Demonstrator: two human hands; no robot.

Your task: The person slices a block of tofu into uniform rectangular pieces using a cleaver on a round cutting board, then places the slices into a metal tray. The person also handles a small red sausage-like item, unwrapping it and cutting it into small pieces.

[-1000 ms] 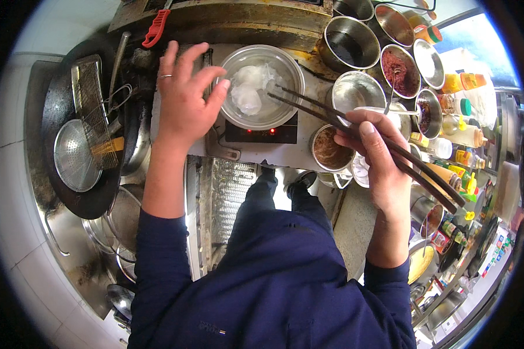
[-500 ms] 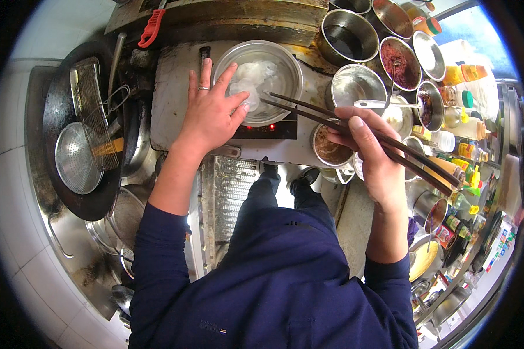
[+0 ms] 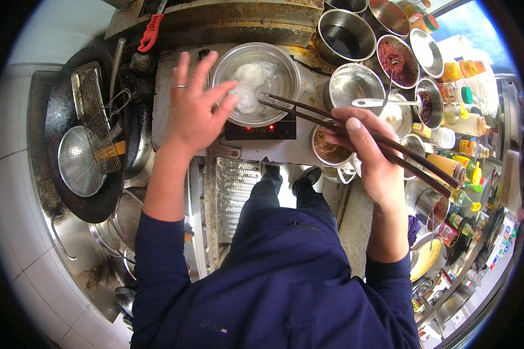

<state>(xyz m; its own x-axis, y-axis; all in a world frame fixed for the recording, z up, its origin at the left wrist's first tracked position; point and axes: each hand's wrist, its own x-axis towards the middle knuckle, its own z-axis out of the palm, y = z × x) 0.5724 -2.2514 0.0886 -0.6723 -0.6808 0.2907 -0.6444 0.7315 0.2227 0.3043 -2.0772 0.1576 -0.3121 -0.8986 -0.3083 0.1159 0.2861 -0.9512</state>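
Head view: splayed, empty left hand (image 3: 195,119) near bowl (image 3: 295,84), right hand (image 3: 376,161) snug around chopsticks (image 3: 422,163).

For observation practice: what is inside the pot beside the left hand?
The pot holds white lumps in clear-looking liquid; chopsticks reach over it. What lies under the lumps is covered, and the left hand hides some rim.
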